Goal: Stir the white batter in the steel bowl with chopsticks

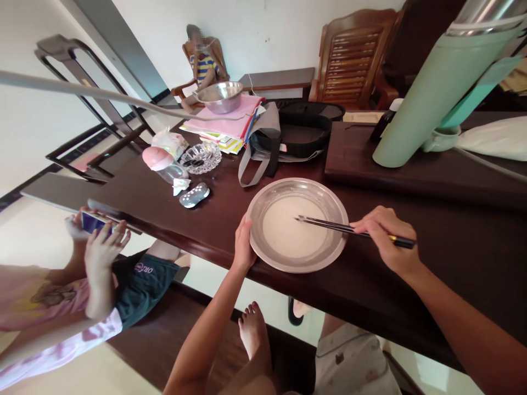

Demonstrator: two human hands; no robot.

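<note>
A round metal basin (256, 241) rests at the near edge of the dark table, with a smooth white liquid (284, 233) covering its bottom. My left hand (244, 246) grips the basin's left rim, thumb along the side and the other fingers hidden beneath. In my right hand (391, 238) is a pair of dark chopsticks (337, 225), pinched near the thicker end. They reach over the basin's right rim, and their tips are at the white liquid near the middle.
Beyond the basin lie a black and grey bag (304, 137), folders (226, 120) under a steel bowl (222, 97), a glass ashtray (201, 158) and a grey remote-like object (195, 195). A tall green flask (440, 99) stands right. A seated person (99, 258) at left holds a phone.
</note>
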